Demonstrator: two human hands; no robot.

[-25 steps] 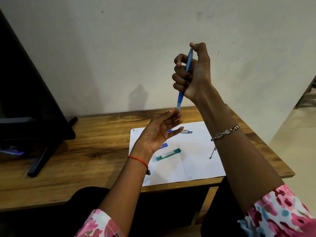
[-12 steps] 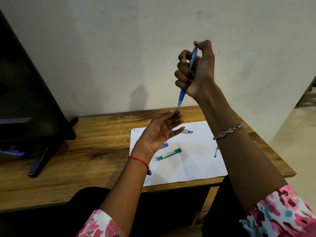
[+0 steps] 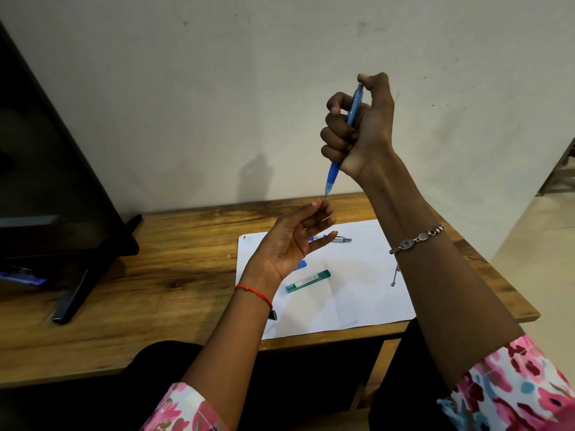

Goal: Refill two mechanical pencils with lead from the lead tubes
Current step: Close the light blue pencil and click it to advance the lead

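My right hand is raised above the table, fist shut around a blue mechanical pencil held tip down, thumb on its top end. My left hand is held palm up under it, thumb and forefinger pinched right at the pencil's tip; whether a lead is between them is too small to tell. On the white paper lie a green lead tube, a second pencil with a silver end, partly behind my fingers, and a blue object mostly hidden by my left palm.
The wooden table stands against a pale wall. A black monitor on a stand fills the left side. A small dark piece lies by my left wrist at the paper's edge. The table's right edge drops to a tiled floor.
My right hand and the pencil have shifted slightly right and up. The left hand stays pinched under the tip.
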